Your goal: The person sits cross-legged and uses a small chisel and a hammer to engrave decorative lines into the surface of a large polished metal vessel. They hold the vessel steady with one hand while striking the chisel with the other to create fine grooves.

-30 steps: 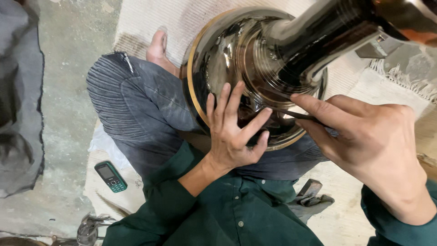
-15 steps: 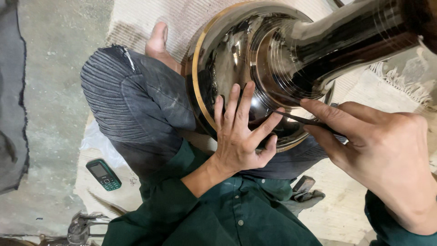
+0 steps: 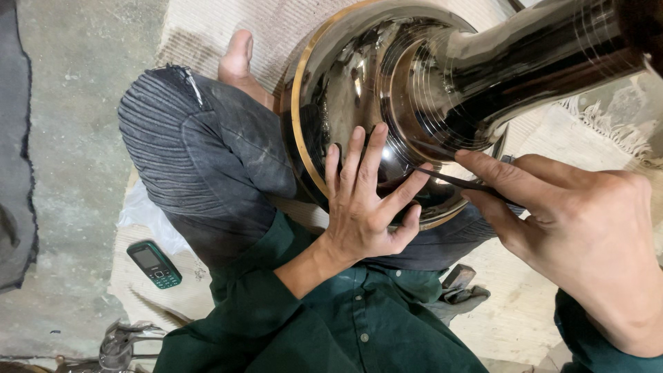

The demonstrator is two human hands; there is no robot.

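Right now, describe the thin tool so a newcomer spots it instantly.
Find the big shiny metal vessel on the lap. Against its polished base, the right hand pinches a dark thin tool: the only slim, dull thing there, beside the left hand.

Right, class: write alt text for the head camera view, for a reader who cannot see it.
A seated person's left hand lies flat on a large shiny metal vessel resting in the lap, while the right hand holds a thin dark tool against it. A green phone lies nearby.
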